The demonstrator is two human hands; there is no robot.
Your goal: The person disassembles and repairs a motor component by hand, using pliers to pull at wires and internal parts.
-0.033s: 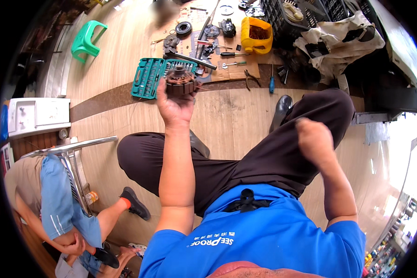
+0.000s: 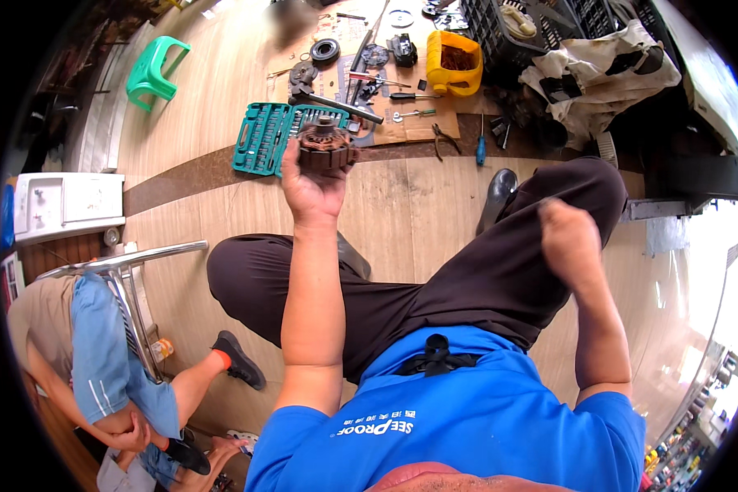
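Note:
Raised in my left hand (image 2: 313, 184) is a round dark motor part (image 2: 323, 145) with copper windings and a hub on top, my fingers wrapped round its side and underside. Behind it, an open teal socket case (image 2: 258, 135) lies on the floor. My right hand (image 2: 568, 238) is out over my right thigh, blurred, with curled fingers; whether it holds anything is not clear. Beyond, cardboard (image 2: 422, 127) bears a black ring (image 2: 325, 52), metal bars, small parts, a screwdriver (image 2: 406, 96) and pliers (image 2: 444, 141). A blue screwdriver (image 2: 480, 148) lies to their right.
A yellow cut-open jug (image 2: 459, 78), black crates (image 2: 492, 33) and a stained cloth (image 2: 599, 78) are at the back right. A green stool (image 2: 152, 70) and a white appliance (image 2: 70, 205) stand left. A seated person (image 2: 119, 361) is beside a chrome frame (image 2: 164, 250) at lower left.
My right hand has moved a little to the right and up along the thigh. My left hand and the motor part have shifted slightly rightward.

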